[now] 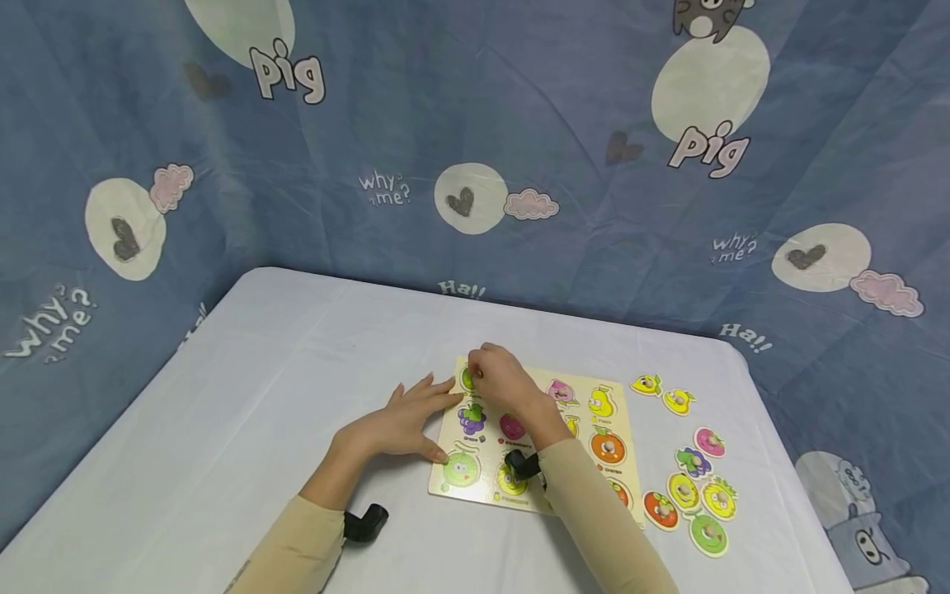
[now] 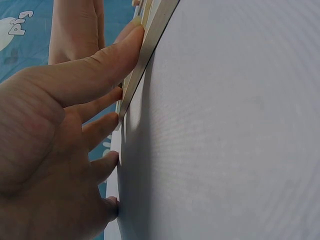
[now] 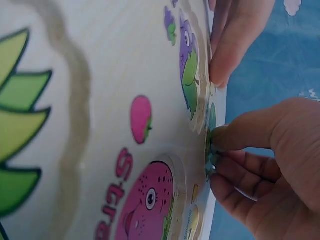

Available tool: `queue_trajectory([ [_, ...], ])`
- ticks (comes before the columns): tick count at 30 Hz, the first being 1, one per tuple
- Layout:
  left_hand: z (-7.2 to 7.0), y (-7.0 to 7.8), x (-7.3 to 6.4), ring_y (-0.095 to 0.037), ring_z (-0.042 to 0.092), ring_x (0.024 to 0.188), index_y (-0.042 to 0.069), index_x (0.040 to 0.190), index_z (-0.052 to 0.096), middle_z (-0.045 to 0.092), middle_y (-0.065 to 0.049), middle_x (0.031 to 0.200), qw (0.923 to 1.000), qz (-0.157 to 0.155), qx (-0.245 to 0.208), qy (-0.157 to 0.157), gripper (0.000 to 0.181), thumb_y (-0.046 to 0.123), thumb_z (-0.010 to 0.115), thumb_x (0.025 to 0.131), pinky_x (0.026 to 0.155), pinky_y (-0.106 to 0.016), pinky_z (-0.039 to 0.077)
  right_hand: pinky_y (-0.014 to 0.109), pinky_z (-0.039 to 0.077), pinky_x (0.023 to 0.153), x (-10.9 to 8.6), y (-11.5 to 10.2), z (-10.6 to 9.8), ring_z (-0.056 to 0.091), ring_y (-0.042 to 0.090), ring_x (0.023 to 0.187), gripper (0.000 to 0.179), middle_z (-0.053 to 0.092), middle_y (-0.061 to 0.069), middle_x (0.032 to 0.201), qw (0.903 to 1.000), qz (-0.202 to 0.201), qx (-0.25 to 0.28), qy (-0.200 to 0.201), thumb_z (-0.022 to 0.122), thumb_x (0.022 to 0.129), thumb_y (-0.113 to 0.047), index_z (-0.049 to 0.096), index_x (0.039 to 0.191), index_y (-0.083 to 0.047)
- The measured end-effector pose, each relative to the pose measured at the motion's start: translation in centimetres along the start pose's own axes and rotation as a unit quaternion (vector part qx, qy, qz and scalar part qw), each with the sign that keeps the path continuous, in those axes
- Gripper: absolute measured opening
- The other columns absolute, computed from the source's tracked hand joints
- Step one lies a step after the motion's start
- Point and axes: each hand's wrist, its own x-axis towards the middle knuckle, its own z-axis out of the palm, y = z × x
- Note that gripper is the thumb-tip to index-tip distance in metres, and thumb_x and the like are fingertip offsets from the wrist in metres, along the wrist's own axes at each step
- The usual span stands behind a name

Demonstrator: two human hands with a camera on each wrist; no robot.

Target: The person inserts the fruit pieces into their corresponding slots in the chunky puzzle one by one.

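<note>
A pale wooden fruit puzzle board (image 1: 484, 478) lies on the table. At its far left corner my right hand (image 1: 506, 381) pinches a round green fruit piece (image 1: 467, 379), low over the board; the fingers partly cover it. My left hand (image 1: 401, 422) is spread along the board's left side, its thumb (image 2: 117, 52) on the edge near the front and the fingertips towards the far corner. Printed on the board near the hands are purple grapes (image 1: 472, 419), a strawberry (image 3: 150, 205) and a green melon (image 1: 462, 469). The right forearm hides part of the middle.
Loose fruit pieces lie right of the board: a yellow pair (image 1: 678, 402) at the back, then a pink one (image 1: 710, 442), grapes (image 1: 693, 462), a tomato (image 1: 660, 511), a green melon piece (image 1: 708, 535) and others. White cloth (image 1: 334, 346) covers the table; a blue curtain hangs behind.
</note>
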Motion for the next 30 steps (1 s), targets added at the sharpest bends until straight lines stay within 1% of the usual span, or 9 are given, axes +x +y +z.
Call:
queue_trajectory([
  [6,0.0,-0.1,0.1,-0.031,0.006,0.157,0.023,0.153,0.041,0.026,-0.003,0.166,1.0,0.0,0.004,0.001,0.098,0.038,0.089,0.069,0.122,-0.067,0.001,0.029,0.053,0.075,0.1,-0.1,0.1,0.055,0.014,0.078,0.01,0.061,0.003,0.088,0.9999,0.001,-0.01,-0.002,0.062,0.092,-0.004,0.071,0.093,-0.009],
  [11,0.0,0.0,0.0,-0.031,0.006,0.157,0.023,0.153,0.041,0.025,-0.003,0.166,1.0,0.001,0.001,-0.002,0.098,0.039,0.088,0.069,0.121,-0.067,0.0,0.03,0.054,0.076,-0.1,0.0,0.2,0.056,0.016,0.079,0.011,0.062,0.005,0.09,0.9998,-0.008,-0.015,-0.004,0.063,0.09,-0.001,0.07,0.095,-0.008],
  [22,-0.1,0.1,0.0,-0.031,0.005,0.157,0.023,0.153,0.04,0.025,-0.003,0.166,1.0,0.002,0.003,-0.004,0.098,0.039,0.088,0.069,0.122,-0.067,0.0,0.029,0.052,0.075,-0.7,-0.1,0.1,0.053,0.014,0.079,0.013,0.06,0.005,0.092,1.0,0.009,0.003,-0.002,0.064,0.09,-0.003,0.071,0.1,-0.008],
  [30,0.1,0.0,0.1,-0.031,0.005,0.157,0.023,0.153,0.04,0.025,-0.003,0.166,1.0,0.002,0.004,-0.004,0.098,0.04,0.088,0.069,0.122,-0.067,0.0,0.031,0.053,0.078,-1.1,-0.1,0.3,0.053,0.015,0.082,0.018,0.06,0.005,0.096,0.9998,0.013,0.013,-0.006,0.063,0.09,-0.005,0.071,0.105,-0.008],
])
